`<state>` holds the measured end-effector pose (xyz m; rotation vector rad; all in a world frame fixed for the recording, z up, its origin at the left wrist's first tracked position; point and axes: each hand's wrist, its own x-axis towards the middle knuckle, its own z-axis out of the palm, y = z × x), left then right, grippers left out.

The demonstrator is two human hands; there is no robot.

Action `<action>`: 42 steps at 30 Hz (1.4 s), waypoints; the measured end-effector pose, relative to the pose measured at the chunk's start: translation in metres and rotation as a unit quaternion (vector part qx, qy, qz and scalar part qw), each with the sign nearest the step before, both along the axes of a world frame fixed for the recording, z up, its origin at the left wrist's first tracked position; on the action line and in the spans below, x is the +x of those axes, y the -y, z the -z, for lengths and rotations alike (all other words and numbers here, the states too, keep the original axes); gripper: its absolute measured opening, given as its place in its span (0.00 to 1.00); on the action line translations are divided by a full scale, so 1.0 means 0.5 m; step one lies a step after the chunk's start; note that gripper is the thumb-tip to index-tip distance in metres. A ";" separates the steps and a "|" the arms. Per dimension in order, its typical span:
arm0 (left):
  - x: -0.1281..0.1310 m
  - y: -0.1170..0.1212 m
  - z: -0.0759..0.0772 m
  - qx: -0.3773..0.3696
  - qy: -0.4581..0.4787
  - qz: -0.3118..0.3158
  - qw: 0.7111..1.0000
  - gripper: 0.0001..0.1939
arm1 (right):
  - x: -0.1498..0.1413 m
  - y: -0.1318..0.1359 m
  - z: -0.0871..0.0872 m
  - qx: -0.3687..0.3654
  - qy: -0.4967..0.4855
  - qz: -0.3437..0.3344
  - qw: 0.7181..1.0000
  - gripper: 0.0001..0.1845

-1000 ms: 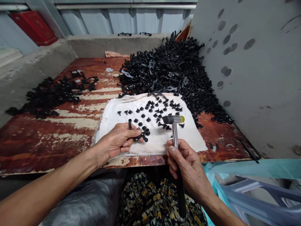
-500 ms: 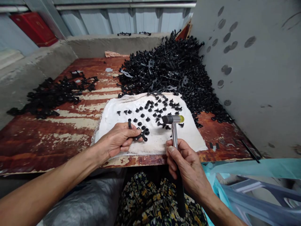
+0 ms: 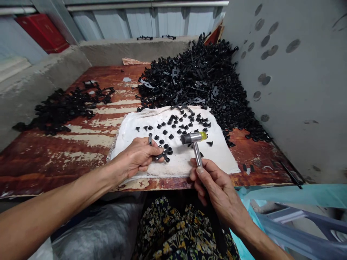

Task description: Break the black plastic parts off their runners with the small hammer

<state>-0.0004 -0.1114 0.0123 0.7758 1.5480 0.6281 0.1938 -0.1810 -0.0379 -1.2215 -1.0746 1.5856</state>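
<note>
My left hand (image 3: 141, 153) is closed on a flat black branched plastic part (image 3: 162, 156), whose arms stick out past the thumb and above the fingers. The part is just over a white cloth (image 3: 130, 126). In my right hand (image 3: 211, 178) is a small mallet (image 3: 195, 138) with a shiny metal neck, one black face and one yellow face. The mallet's head hangs over the right half of the cloth, apart from the part in my left hand. Several small black studs with round bases (image 3: 165, 132) are scattered on the cloth, some behind the mallet.
A big heap of black plastic parts (image 3: 189, 76) rises behind the cloth, against a grey panel (image 3: 298, 90) on the right. A smaller pile (image 3: 62, 108) lies at the left of the worn red-brown table (image 3: 89, 144). A low concrete ledge (image 3: 114, 52) borders the back.
The mallet's head has tipped slightly to the left and its black face sits a bit lower. My left hand keeps hold of the black part. The whole view has shifted slightly.
</note>
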 end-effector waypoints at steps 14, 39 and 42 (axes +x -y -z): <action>0.018 0.013 -0.004 -0.002 -0.017 -0.039 0.999 0.11 | 0.044 -0.032 -0.018 0.419 0.382 -0.078 0.820 0.29; 0.009 0.024 0.022 0.034 0.038 -0.048 0.998 0.10 | 0.047 -0.022 -0.040 0.452 0.467 -0.110 0.752 0.34; 0.009 0.025 0.023 0.037 0.051 -0.043 0.997 0.10 | 0.048 -0.021 -0.029 0.444 0.435 -0.067 0.780 0.35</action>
